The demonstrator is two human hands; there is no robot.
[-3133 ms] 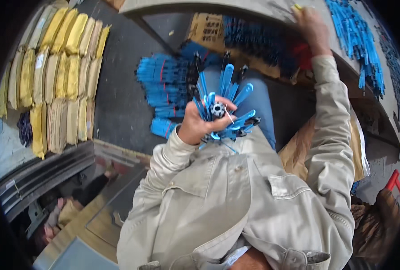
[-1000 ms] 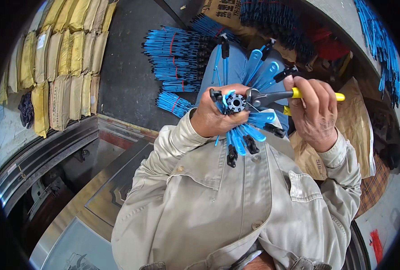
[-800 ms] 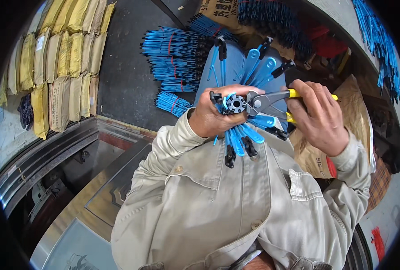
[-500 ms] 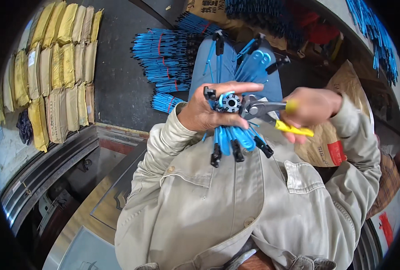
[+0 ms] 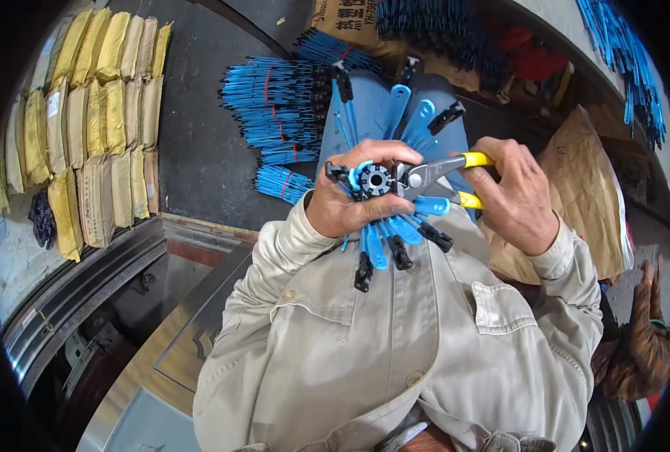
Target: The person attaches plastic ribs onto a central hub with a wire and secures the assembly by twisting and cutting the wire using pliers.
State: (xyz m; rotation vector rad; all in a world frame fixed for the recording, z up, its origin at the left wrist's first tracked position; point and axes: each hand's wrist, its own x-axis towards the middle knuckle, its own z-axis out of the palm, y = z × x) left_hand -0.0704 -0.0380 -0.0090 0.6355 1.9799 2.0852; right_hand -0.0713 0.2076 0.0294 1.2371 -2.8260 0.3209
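My left hand (image 5: 344, 197) is closed around a round black hub (image 5: 376, 181) with a ring of slots and a hole in its middle. Blue flat arms (image 5: 397, 110) tipped with black end pieces (image 5: 448, 118) fan out from it, some away from me and some toward my chest. A light-blue curved piece (image 5: 355, 175) shows at the hub's left side. My right hand (image 5: 520, 194) grips pliers (image 5: 430, 175) with yellow handles. Their jaws lie against the hub's right edge, between my left thumb and forefinger; exactly what they bite is hidden.
Red-banded bundles of blue rods (image 5: 271, 98) lie on the dark floor beyond my knees. Stacked yellow and tan sacks (image 5: 86, 120) line the left. A brown paper sack (image 5: 576, 188) stands at right, below a ledge with more blue rods (image 5: 633, 75). Another person (image 5: 640, 343) is at far right.
My right hand has come to rest on the pliers, and their jaws have moved in closer to the hub. The hub has shifted slightly left and down, and its blue arms have spread differently.
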